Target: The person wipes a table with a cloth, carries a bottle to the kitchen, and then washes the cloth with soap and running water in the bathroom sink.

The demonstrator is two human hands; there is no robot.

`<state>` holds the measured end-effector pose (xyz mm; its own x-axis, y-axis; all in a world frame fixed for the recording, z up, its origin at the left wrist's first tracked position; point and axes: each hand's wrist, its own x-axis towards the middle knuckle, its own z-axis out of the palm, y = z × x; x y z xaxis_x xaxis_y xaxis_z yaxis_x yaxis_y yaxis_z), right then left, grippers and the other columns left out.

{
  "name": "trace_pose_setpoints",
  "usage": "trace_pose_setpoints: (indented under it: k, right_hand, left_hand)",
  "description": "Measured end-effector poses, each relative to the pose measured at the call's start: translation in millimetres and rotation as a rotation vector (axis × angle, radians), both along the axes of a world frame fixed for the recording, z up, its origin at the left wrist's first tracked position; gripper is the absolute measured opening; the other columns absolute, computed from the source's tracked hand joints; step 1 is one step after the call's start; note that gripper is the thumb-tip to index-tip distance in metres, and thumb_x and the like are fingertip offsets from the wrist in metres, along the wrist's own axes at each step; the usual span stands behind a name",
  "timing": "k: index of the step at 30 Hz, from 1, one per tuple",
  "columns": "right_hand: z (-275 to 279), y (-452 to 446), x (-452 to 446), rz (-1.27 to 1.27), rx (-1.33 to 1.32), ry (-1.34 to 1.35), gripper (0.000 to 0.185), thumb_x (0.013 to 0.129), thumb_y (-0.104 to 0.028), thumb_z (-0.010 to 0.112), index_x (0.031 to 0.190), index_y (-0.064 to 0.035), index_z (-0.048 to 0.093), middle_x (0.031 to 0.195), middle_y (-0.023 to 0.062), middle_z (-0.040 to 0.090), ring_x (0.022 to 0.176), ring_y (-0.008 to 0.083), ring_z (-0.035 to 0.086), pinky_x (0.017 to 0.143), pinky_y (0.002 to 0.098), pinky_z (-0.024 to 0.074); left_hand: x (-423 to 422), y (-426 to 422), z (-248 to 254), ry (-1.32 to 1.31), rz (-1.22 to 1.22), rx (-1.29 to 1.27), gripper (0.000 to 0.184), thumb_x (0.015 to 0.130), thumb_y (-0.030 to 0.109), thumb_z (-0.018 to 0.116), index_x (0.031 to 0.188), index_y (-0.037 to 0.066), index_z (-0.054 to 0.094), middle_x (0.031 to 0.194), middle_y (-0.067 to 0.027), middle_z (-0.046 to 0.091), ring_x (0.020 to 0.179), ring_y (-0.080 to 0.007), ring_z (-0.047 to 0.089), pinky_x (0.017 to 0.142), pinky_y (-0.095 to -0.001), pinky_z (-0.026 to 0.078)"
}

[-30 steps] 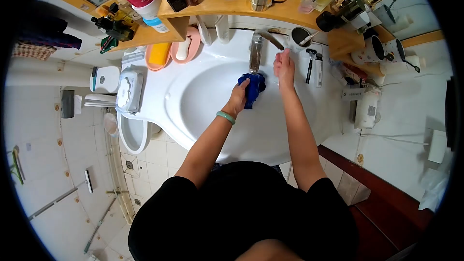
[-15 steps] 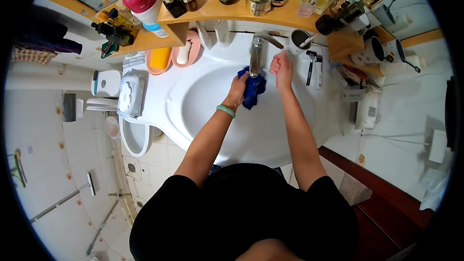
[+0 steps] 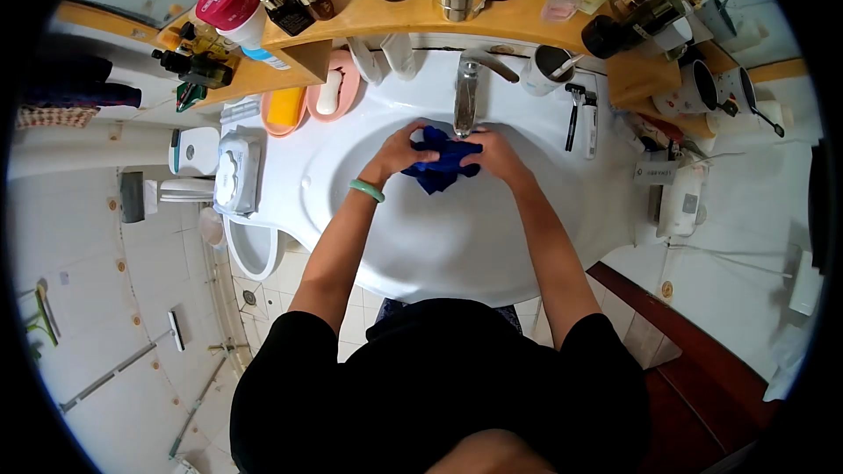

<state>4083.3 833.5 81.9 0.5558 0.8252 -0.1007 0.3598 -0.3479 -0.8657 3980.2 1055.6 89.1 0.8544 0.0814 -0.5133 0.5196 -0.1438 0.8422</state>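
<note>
A wet-looking, crumpled dark blue cloth [image 3: 442,163] hangs between my two hands over the white sink basin [image 3: 421,250]. My left hand [image 3: 399,154], below a pale green bangle [image 3: 366,190], grips the cloth's left side with the thumb on top. On the other side, my right hand [image 3: 493,156] pinches the cloth's right edge. Just above the cloth stands the chrome faucet [image 3: 467,96], its spout end close to my right fingers. Some fingertips are hidden behind the cloth.
A wooden shelf [image 3: 378,22] crowded with bottles and jars curves above the sink. Soap dishes [image 3: 337,90] and a pack of wipes [image 3: 237,174] sit on the left of the counter. To the right are a cup [image 3: 546,70] with a toothbrush and a razor [image 3: 573,117].
My right hand has come down from beside the faucet and taken hold of the cloth. My left hand and the cloth have shifted slightly left, and the cloth is spread wider.
</note>
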Motion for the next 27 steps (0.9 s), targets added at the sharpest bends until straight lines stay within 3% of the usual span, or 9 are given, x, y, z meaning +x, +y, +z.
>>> trace_pose_setpoints:
  k: [2,7,9,11,13,18,20,23,27]
  right_hand:
    - [-4,-10,8,-0.033,-0.085,-0.079,0.038,0.068,-0.014,0.075,0.102,-0.0028,0.062,0.095,0.0134,0.062,0.086,0.0281,0.058,0.079,0.0347,0.0457]
    - [-39,-3,-12,-0.243,0.235,-0.045,0.024,0.079,-0.011,0.068,0.097,0.0034,0.061,0.091,0.0063,0.063,0.083,0.0186,0.059,0.077,0.0282,0.0449]
    - [-47,15,-33,-0.595,0.415,0.605,0.029,0.082,-0.015,0.065,0.104,0.0021,0.058,0.09,0.0053,0.061,0.083,0.0189,0.058,0.077,0.0274,0.0445]
    - [-45,38,-53,-0.673,0.473,0.595,0.036,0.082,-0.019,0.066,0.111,0.0,0.054,0.09,0.0084,0.062,0.08,0.0178,0.059,0.075,0.0281,0.0454]
    - [-30,52,-72,-0.638,0.272,-0.048,0.027,0.077,-0.021,0.068,0.093,-0.0018,0.059,0.081,0.0161,0.059,0.072,0.0319,0.059,0.071,0.0365,0.0477]
    - [5,54,-60,-0.555,-0.181,-0.293,0.027,0.077,-0.027,0.068,0.083,-0.0019,0.061,0.085,0.0179,0.061,0.076,0.0328,0.06,0.068,0.0378,0.0479]
    - [-40,45,-34,-0.784,-0.071,-0.325,0.023,0.072,-0.028,0.069,0.075,-0.0057,0.063,0.083,0.0163,0.061,0.075,0.0353,0.059,0.065,0.0407,0.0481]
    - [-38,47,-65,-0.702,0.164,-0.443,0.025,0.074,-0.028,0.069,0.075,-0.004,0.062,0.081,0.0153,0.061,0.077,0.0324,0.06,0.064,0.0403,0.0471]
    - [-31,51,-70,-0.673,-0.02,-0.381,0.023,0.073,-0.028,0.068,0.074,-0.0056,0.063,0.081,0.0159,0.061,0.073,0.0343,0.059,0.064,0.0418,0.0473]
  left_hand:
    - [-7,11,5,-0.25,-0.278,0.526,0.057,0.064,0.029,0.079,0.113,0.006,0.06,0.092,-0.0152,0.067,0.08,-0.0286,0.065,0.076,-0.0368,0.05]
    - [-7,-5,10,0.122,-0.309,0.705,0.056,0.068,0.047,0.074,0.103,0.004,0.064,0.091,-0.0129,0.067,0.08,-0.0283,0.065,0.074,-0.035,0.05]
    - [-7,-23,-48,-0.026,0.352,-0.301,0.057,0.08,0.053,0.061,0.098,-0.001,0.063,0.089,-0.0106,0.067,0.079,-0.0234,0.064,0.071,-0.0319,0.051]
    - [3,-58,-14,0.077,0.628,-0.948,0.059,0.088,0.055,0.047,0.09,-0.001,0.062,0.083,-0.0078,0.064,0.073,-0.0197,0.061,0.067,-0.029,0.05]
    - [13,-72,-77,0.045,0.646,-1.114,0.063,0.086,0.065,0.04,0.087,0.004,0.06,0.081,-0.0082,0.062,0.075,-0.0215,0.059,0.069,-0.0328,0.049]
    - [14,-110,-152,-0.156,0.584,-1.861,0.047,0.089,0.052,0.046,0.08,0.007,0.056,0.085,-0.0079,0.059,0.076,-0.0229,0.057,0.069,-0.0338,0.048]
    - [18,-119,-89,0.226,0.807,-0.777,0.038,0.091,0.04,0.044,0.087,0.005,0.057,0.09,-0.0105,0.06,0.082,-0.0254,0.058,0.076,-0.0367,0.048]
    - [21,-99,-103,0.05,0.718,-1.201,0.035,0.091,0.035,0.042,0.093,0.004,0.056,0.086,-0.0129,0.06,0.074,-0.026,0.058,0.069,-0.0382,0.049]
    - [17,-100,-145,0.055,0.657,-0.973,0.033,0.092,0.032,0.039,0.095,0.004,0.057,0.09,-0.0128,0.062,0.08,-0.026,0.06,0.073,-0.0384,0.049]
